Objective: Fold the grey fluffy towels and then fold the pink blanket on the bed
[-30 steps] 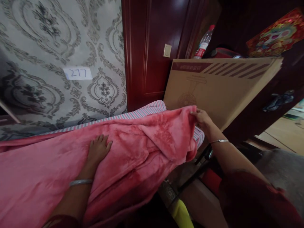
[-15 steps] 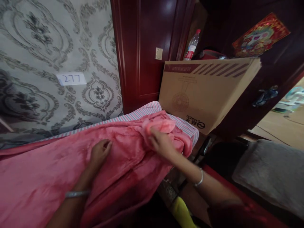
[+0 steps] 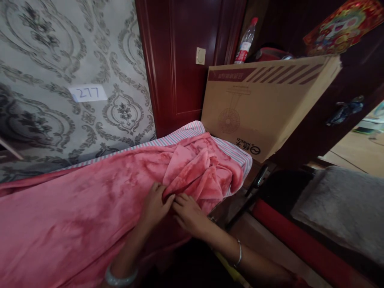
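A pink plush blanket point(image 3: 99, 200) lies spread over the bed, bunched into folds near its right end. My left hand point(image 3: 154, 204) pinches an edge of the blanket at the front of those folds. Right beside it, almost touching, my right hand point(image 3: 189, 214) has its fingers closed on the same fabric. The fingertips of both hands are partly hidden by the folds. Under the blanket, a striped sheet point(image 3: 231, 150) shows along the wall side and at the bed's right end.
A large cardboard box point(image 3: 249, 108) stands past the bed's right end, with a plastic bottle point(image 3: 246, 42) behind its top edge. At right is a seat with a grey fluffy cushion point(image 3: 345, 216). Patterned wallpaper point(image 3: 120, 60) and a dark red wooden panel point(image 3: 180, 60) border the far side.
My right hand has come down and left from the bunched end, and my left hand has moved right to meet it. The folds at the right end lie differently. The view has shifted slightly.
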The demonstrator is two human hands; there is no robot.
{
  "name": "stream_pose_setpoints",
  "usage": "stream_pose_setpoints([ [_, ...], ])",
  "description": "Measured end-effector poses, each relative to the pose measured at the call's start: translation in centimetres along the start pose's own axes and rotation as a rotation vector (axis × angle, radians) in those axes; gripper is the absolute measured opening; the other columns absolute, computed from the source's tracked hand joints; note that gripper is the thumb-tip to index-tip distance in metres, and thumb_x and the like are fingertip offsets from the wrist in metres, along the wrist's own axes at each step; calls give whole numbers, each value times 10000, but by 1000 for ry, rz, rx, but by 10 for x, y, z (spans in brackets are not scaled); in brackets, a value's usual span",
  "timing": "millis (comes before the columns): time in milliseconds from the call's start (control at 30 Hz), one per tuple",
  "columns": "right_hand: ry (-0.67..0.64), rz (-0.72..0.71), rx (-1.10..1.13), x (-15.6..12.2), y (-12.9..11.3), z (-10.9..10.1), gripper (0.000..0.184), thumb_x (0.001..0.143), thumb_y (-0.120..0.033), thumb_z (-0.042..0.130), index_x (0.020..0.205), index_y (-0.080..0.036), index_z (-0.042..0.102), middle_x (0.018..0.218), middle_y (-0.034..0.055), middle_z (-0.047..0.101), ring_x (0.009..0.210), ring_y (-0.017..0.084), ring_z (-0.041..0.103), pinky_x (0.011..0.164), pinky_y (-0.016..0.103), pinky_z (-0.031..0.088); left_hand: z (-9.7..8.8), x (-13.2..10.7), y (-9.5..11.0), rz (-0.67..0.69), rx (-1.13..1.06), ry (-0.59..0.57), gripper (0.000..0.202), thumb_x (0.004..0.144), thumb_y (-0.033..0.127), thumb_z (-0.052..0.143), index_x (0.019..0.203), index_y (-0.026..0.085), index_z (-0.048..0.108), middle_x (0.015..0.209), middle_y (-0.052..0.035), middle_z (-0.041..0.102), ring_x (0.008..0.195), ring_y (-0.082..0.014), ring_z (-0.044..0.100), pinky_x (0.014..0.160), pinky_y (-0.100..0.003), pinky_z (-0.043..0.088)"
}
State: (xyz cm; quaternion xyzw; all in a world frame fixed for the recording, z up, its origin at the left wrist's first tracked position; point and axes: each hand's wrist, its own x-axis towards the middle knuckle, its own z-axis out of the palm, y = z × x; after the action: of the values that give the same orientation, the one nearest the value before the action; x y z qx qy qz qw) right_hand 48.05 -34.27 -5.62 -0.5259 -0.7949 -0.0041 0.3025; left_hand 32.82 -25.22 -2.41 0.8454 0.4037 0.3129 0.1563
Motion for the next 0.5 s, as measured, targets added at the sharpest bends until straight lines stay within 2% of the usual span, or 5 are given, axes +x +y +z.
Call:
stream_pose_setpoints([
  [200, 250, 68, -157, -18, 49, -43, 565, 818, -21, 455, 1318, -204, 645, 1321, 97, 669, 1280, 286, 496, 1082, 532, 383, -3, 42, 40, 74, 279, -182, 200, 918, 283, 585, 954, 123, 699, 1031, -187, 701, 1035, -322, 654, 917, -449, 507],
  [300, 265, 224, -286, -20, 86, -61, 617, 782, -10, 453, 1329, -217, 650, 1415, 107, 612, 1383, 346, 402, 1107, 613, 314, 4, 59, 49, 44, 299, -225, 109, 883, 227, 629, 869, 149, 703, 950, -174, 727, 952, -314, 691, 825, -415, 521],
  [367, 272, 270, -268, -22, 108, -68, 546, 764, -32, 468, 1227, -205, 702, 1340, 133, 647, 1340, 351, 449, 1085, 597, 354, 8, 63, 48, 52, 260, -246, 112, 884, 175, 594, 827, 179, 690, 868, -129, 733, 847, -274, 708, 739, -368, 526],
  [433, 319, 274, -164, -24, 125, -73, 412, 778, -74, 473, 1073, -200, 730, 1150, 135, 703, 1179, 312, 569, 1025, 528, 440, 8, 62, 43, 67, 190, -187, 159, 866, 116, 548, 865, 191, 689, 887, -108, 745, 840, -251, 715, 736, -348, 539],
  [500, 420, 277, -33, -27, 133, -79, 315, 806, -122, 466, 986, -205, 710, 998, 107, 710, 1005, 269, 636, 933, 458, 507, -4, 58, 37, 105, 101, -14, 239, 824, 78, 513, 940, 190, 690, 961, -102, 754, 887, -242, 718, 777, -344, 557],
])
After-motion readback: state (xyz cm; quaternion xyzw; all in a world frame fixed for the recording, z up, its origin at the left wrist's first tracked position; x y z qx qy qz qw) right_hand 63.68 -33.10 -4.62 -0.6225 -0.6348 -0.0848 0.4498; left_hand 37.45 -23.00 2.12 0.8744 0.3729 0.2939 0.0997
